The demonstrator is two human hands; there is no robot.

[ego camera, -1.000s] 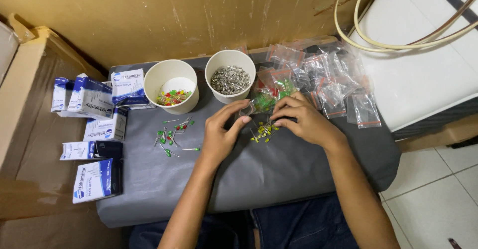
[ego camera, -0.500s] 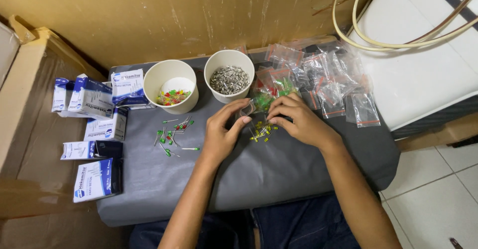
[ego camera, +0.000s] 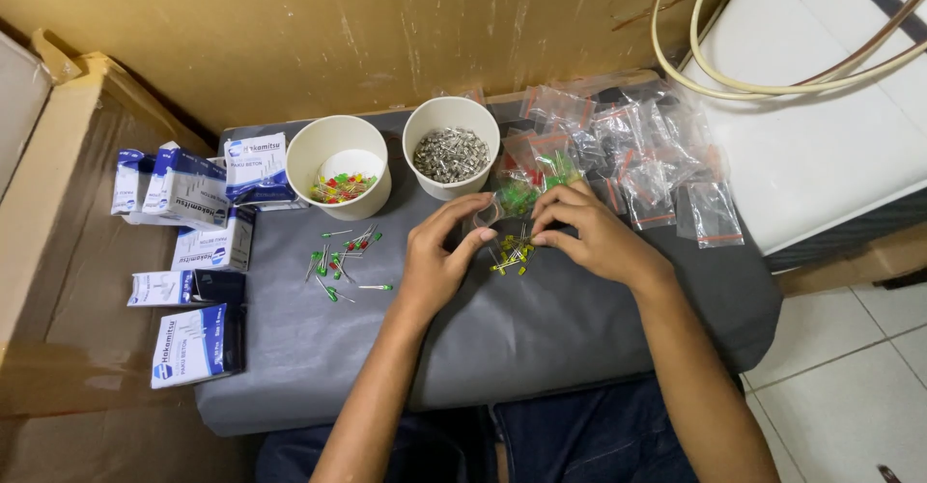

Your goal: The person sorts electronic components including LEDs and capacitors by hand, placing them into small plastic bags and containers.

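Your left hand [ego camera: 436,263] and right hand [ego camera: 591,237] are pinching a small clear bag [ego camera: 486,218]; it is likely feather-light and slippery, so grip its rim, above the yellow LEDs [ego camera: 512,251].

The grey padded work surface [ego camera: 541,338] lies bare in front of both hands, open for passing. Behind them stand two white paper cups [ego camera: 340,166], side by side, and a heap of small clear plastic bags [ego camera: 637,150] at the right. Loose red and green diodes [ego camera: 343,256] lie scattered left, with blue-and-white cardboard boxes [ego camera: 193,251] along that edge.
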